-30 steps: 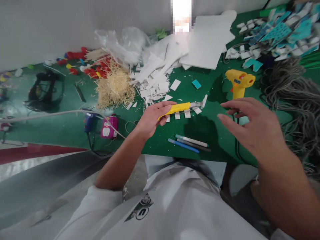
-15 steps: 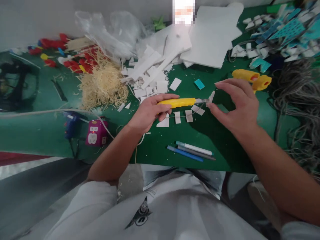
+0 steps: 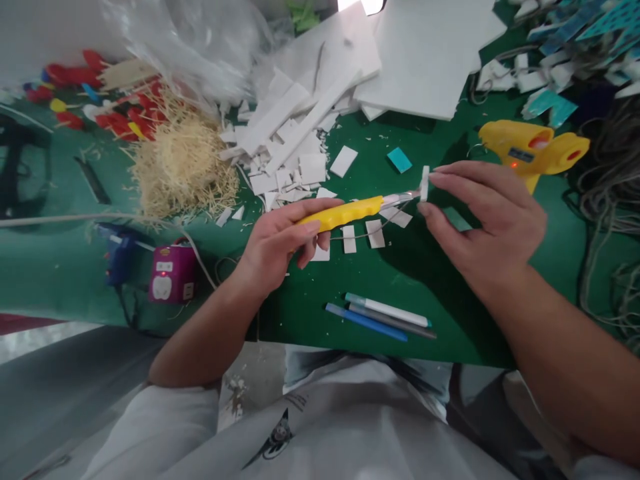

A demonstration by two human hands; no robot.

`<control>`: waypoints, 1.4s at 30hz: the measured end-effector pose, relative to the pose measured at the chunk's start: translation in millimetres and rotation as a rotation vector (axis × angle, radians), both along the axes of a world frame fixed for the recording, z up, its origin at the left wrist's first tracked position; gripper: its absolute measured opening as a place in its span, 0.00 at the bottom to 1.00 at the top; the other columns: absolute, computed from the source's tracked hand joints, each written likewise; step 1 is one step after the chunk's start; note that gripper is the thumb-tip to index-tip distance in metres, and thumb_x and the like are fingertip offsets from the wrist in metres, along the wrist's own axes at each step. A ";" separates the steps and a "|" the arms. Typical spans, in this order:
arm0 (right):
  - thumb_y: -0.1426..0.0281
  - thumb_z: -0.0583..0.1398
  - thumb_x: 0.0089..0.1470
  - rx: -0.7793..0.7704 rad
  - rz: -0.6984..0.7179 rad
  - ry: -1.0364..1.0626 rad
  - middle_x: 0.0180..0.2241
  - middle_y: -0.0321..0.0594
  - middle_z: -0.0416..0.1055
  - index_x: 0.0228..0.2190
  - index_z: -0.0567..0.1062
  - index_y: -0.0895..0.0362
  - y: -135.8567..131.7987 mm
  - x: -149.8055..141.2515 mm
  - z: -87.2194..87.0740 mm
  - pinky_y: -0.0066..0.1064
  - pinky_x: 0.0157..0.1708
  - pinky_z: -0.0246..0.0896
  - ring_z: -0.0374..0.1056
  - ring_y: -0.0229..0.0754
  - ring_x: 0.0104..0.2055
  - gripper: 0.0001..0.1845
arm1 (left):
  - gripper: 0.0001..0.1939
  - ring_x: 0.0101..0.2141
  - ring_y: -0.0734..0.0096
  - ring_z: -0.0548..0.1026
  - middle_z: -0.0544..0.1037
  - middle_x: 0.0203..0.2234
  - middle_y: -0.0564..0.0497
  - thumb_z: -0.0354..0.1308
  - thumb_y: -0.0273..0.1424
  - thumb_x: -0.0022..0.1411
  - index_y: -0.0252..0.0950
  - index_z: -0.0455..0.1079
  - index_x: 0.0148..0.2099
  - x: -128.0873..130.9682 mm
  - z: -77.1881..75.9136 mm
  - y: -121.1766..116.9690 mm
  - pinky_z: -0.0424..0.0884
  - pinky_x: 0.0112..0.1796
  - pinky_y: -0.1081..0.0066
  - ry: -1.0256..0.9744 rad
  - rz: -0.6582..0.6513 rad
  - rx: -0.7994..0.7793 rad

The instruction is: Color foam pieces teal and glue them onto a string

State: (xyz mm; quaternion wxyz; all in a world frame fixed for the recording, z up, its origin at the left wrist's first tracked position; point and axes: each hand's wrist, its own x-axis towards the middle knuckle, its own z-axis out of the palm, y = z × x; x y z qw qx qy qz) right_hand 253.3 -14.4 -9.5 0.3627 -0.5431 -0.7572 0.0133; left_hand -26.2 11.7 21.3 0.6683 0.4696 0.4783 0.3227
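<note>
My left hand [image 3: 273,243] is closed around the yellow handle of a tool [image 3: 345,213] with a thin metal shaft. The shaft's tip meets a small white foam-like piece [image 3: 425,183], seen nearly edge-on. Thumb and fingertips of my right hand [image 3: 493,217] pinch that piece from the right. Whether the tip goes into it, I cannot tell. A thin grey string [image 3: 361,236] runs below the tool, over several small white pieces [image 3: 375,234] on the green table [image 3: 300,303].
Behind my hands lie white scraps [image 3: 300,157], large white sheets [image 3: 425,60] and a blue-green rectangle [image 3: 399,160]. A yellow glue gun [image 3: 533,147] stands behind my right hand. Pens [image 3: 380,317] lie in front. To the left are straw [image 3: 183,160] and a purple power socket [image 3: 173,273].
The view has shifted slightly. My right hand and the white piece sit a little farther right, and the piece stands more upright. My left hand still grips the yellow-handled tool.
</note>
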 end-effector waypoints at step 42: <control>0.66 0.64 0.62 0.060 0.093 -0.022 0.43 0.39 0.83 0.42 0.79 0.46 0.5 -6.9 0.1 0.47 0.46 0.75 0.80 0.48 0.46 0.06 | 0.39 0.13 0.79 0.56 0.69 0.16 0.56 0.62 0.45 0.57 0.31 0.69 0.67 -5.3 11.4 -10.1 0.46 0.12 0.78 -0.212 -0.394 -0.335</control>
